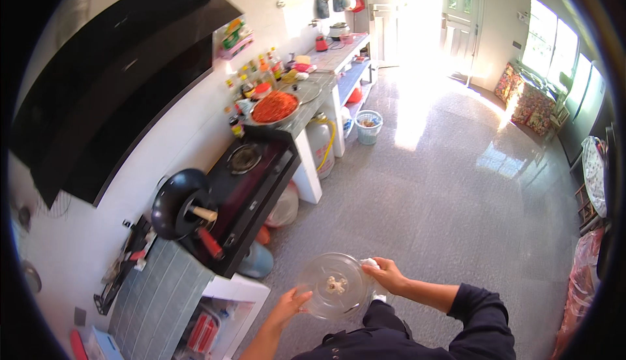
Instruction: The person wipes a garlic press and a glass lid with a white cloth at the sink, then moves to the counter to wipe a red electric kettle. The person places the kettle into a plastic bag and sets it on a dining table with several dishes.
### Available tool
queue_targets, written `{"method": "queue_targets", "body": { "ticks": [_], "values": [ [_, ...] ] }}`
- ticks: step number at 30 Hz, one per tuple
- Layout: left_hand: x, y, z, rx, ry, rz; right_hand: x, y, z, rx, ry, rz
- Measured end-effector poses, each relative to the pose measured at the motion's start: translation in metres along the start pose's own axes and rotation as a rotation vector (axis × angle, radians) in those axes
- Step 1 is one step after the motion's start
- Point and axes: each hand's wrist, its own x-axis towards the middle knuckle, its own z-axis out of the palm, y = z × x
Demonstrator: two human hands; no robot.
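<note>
Low in front of my body is a round clear glass or plastic disc (320,289), with a pale lobed piece (336,285) at its middle. My left hand (292,304) grips its left edge, thumb on top. At the upper right edge, my right hand (385,276) holds a crumpled white cloth or tissue (370,263) against the rim. The disc is above the floor, touching neither the counter nor the stove.
Left stands a black gas stove (259,184) with a dark wok (178,198). Beyond it, a tiled counter (313,110) bears a bowl of chopped red food (275,107) and several bottles. A gas cylinder (320,147) and a waste basket (368,127) stand on the floor.
</note>
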Motion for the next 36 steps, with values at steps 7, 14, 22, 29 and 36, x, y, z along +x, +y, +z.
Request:
{"method": "queue_targets", "body": {
  "ticks": [7,14,22,29,36],
  "values": [
    [0.162,0.120,0.146,0.021,-0.196,-0.082,0.087,-0.029,-0.194,0.270,0.125,0.025],
    [0.341,0.219,0.236,0.069,-0.197,-0.082,0.233,-0.068,-0.338,0.321,0.216,-0.007],
    [0.553,0.369,0.352,0.149,-0.325,0.007,0.394,-0.145,-0.522,0.335,0.337,-0.030],
    [0.720,0.488,0.425,0.209,-0.259,-0.019,0.560,-0.207,-0.663,0.316,0.307,-0.043],
    [0.837,0.576,0.429,-0.052,0.027,0.054,0.780,-0.284,-0.734,0.223,-0.021,-0.025]
  ]
}}
